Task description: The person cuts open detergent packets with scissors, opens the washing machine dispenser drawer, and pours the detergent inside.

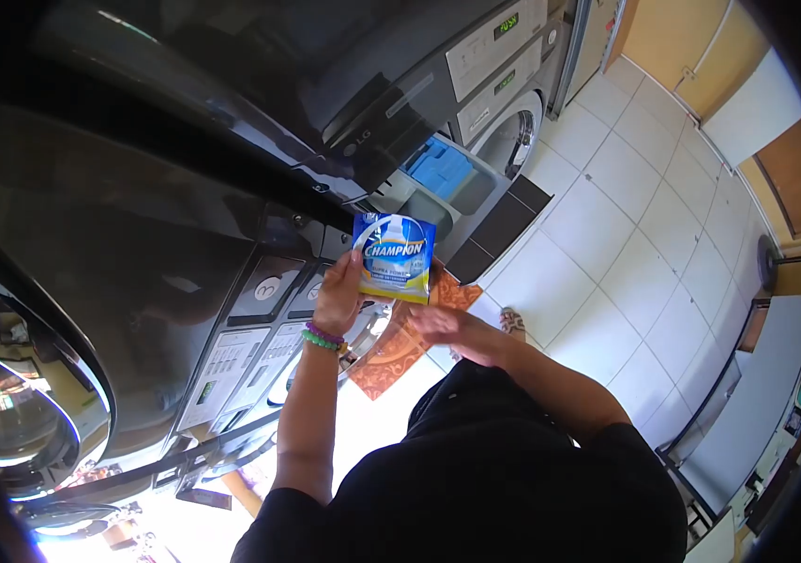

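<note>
A blue and yellow Champion detergent packet (395,258) is held up in front of the washers. My left hand (338,293), with purple and green beaded bracelets at the wrist, grips it by its lower left edge, thumb on the front. Just below the packet's bottom edge is my right hand (447,328), its fingers stretched out and nothing visible in them; whether they touch the packet I cannot tell. Beyond the packet a detergent drawer (490,192) is pulled out of the machine, with a light blue insert (440,167) in it. The packet hides part of the drawer.
Dark LG machines (363,141) line the left side, with lit control panels (499,47) and a round washer door (518,136). An orange patterned mat (386,366) lies by my feet on the white tiled floor (597,225). A grey-topped table (748,403) stands at right.
</note>
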A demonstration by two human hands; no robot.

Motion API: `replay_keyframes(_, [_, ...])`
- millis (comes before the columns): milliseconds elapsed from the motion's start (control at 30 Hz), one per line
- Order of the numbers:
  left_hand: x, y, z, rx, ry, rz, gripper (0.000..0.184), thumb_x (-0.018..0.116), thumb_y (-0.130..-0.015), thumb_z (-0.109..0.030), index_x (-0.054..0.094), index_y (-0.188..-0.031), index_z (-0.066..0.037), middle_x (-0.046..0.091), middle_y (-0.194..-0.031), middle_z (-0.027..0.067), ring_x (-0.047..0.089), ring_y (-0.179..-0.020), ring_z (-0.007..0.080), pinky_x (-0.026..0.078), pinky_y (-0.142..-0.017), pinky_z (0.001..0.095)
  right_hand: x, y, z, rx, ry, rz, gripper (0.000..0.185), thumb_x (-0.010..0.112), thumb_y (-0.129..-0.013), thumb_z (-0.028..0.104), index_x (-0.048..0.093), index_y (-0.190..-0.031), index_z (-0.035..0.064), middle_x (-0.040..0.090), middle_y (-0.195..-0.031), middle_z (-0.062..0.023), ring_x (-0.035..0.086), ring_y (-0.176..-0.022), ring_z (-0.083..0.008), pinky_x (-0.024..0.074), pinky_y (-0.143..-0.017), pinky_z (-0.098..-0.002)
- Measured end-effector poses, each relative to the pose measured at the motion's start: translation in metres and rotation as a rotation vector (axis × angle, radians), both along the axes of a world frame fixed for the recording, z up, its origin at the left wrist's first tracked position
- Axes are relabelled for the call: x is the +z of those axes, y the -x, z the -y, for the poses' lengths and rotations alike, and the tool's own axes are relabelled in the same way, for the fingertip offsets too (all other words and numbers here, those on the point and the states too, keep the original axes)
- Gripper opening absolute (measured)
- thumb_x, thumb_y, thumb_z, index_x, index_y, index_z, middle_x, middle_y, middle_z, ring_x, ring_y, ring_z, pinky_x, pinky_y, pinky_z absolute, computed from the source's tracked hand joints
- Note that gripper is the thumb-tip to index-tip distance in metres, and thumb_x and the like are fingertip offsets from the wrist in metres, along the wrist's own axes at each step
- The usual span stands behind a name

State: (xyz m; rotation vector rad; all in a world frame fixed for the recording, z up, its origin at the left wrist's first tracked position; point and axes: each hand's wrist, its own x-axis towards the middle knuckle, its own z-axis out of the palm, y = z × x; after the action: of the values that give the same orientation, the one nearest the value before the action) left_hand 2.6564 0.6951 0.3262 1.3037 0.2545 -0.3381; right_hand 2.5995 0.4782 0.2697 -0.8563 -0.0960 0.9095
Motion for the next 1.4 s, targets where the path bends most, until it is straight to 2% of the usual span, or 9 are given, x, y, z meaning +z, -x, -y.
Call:
replay_keyframes(133, [0.011, -0.014, 0.003, -0.086, -0.089, -0.048, 0.033, 0.039, -0.097, -0.027, 0.05, -0.112, 0.0, 0.063, -0.091, 0.0094, 0.066, -0.076, 0.021, 0.058, -0.057, 0.0329, 0.018, -0.04, -0.039, -0.341, -0.43, -0.216, 0.047, 0.061, -0.086, 0.016, 0.04, -0.125, 0.0016, 0.047, -0.125, -0.0122, 0.038, -0.122, -0.021, 0.0273, -0.105, -0.0356])
replay_keyframes(333, [0.025, -0.022, 0.013, -0.175, -0.175, -0.006, 0.03, 0.055, -0.091, -0.021, 0.051, -0.112, 0.001, 0.064, -0.09, 0.0092, 0.064, -0.072, 0.016, 0.055, -0.057, 0.0254, 0.021, -0.049, -0.059, -0.458, -0.585, -0.271, 0.039, 0.059, -0.084, 0.007, 0.044, -0.119, 0.0007, 0.055, -0.112, -0.0121, 0.052, -0.106, -0.0212, 0.0389, -0.094, -0.0376])
replay_keyframes(533, [0.053, -0.026, 0.02, -0.255, -0.805, 0.369, 0.047, 0.077, -0.068, -0.012, 0.054, -0.107, 0.001, 0.064, -0.089, 0.0122, 0.066, -0.08, 0.0223, 0.054, -0.065, 0.0282, 0.021, -0.058, -0.073, -0.518, -0.606, -0.321, 0.027, 0.048, -0.09, 0.006, 0.044, -0.115, -0.0038, 0.056, -0.109, -0.0145, 0.054, -0.099, -0.0251, 0.0409, -0.091, -0.0381])
replay_keyframes(733, [0.063, -0.017, 0.046, -0.359, -1.206, 0.578, 0.046, 0.064, -0.08, -0.011, 0.046, -0.12, 0.002, 0.06, -0.103, 0.0224, 0.062, -0.092, 0.0336, 0.05, -0.078, 0.036, 0.04, -0.073, -0.085, -0.77, -0.624, -0.581, 0.027, 0.044, -0.094, 0.019, 0.047, -0.111, -0.0013, 0.056, -0.108, -0.016, 0.053, -0.102, -0.0279, 0.0401, -0.094, -0.0386])
replay_keyframes(833, [0.057, -0.004, 0.056, -0.417, -1.415, 0.767, 0.045, 0.052, -0.086, -0.016, 0.04, -0.126, 0.0, 0.056, -0.108, 0.0236, 0.056, -0.097, 0.0416, 0.047, -0.082, 0.0422, 0.046, -0.08, -0.075, -0.524, -0.795, -0.662, 0.036, 0.035, -0.096, 0.031, 0.047, -0.108, -0.0007, 0.057, -0.105, -0.0171, 0.054, -0.1, -0.0299, 0.039, -0.095, -0.0403])
replay_keyframes(1033, [0.071, -0.008, 0.059, -0.526, -1.321, 0.531, 0.043, 0.044, -0.092, -0.02, 0.04, -0.126, 0.005, 0.051, -0.118, 0.0255, 0.049, -0.11, 0.0401, 0.038, -0.095, 0.0418, 0.038, -0.08, -0.08, -0.445, -0.863, -0.505, 0.031, 0.035, -0.093, 0.027, 0.049, -0.105, 0.0024, 0.057, -0.101, -0.0175, 0.055, -0.096, -0.0299, 0.0394, -0.094, -0.0431])
replay_keyframes(1233, [0.056, -0.03, 0.04, -0.399, -1.265, 0.574, 0.039, 0.043, -0.09, -0.013, 0.043, -0.127, -0.003, 0.06, -0.1, 0.0212, 0.061, -0.085, 0.0337, 0.049, -0.074, 0.0388, 0.038, -0.077, -0.088, -0.672, -0.742, -0.568, 0.016, 0.046, -0.089, 0.006, 0.05, -0.104, 0.0011, 0.06, -0.095, -0.012, 0.057, -0.089, -0.0251, 0.0429, -0.085, -0.0409])
replay_keyframes(1333, [0.056, -0.036, 0.035, -0.29, -0.795, 0.111, 0.041, 0.043, -0.085, -0.007, 0.043, -0.126, -0.003, 0.056, -0.11, 0.0243, 0.06, -0.087, 0.0386, 0.048, -0.076, 0.0418, 0.027, -0.074, -0.082, -0.538, -0.722, -0.433, 0.015, 0.051, -0.089, 0.006, 0.055, -0.103, 0.0049, 0.062, -0.1, -0.0073, 0.057, -0.089, -0.0191, 0.0443, -0.083, -0.0326])
replay_keyframes(1400, [0.026, -0.037, 0.023, -0.261, -0.88, 0.211, 0.04, 0.042, -0.083, -0.005, 0.044, -0.123, -0.004, 0.056, -0.109, 0.023, 0.06, -0.084, 0.0374, 0.048, -0.075, 0.0406, 0.023, -0.07, -0.089, -0.627, -0.701, -0.396, 0.015, 0.051, -0.089, 0.006, 0.055, -0.103, 0.0047, 0.061, -0.097, -0.007, 0.057, -0.087, -0.0181, 0.042, -0.082, -0.0321])
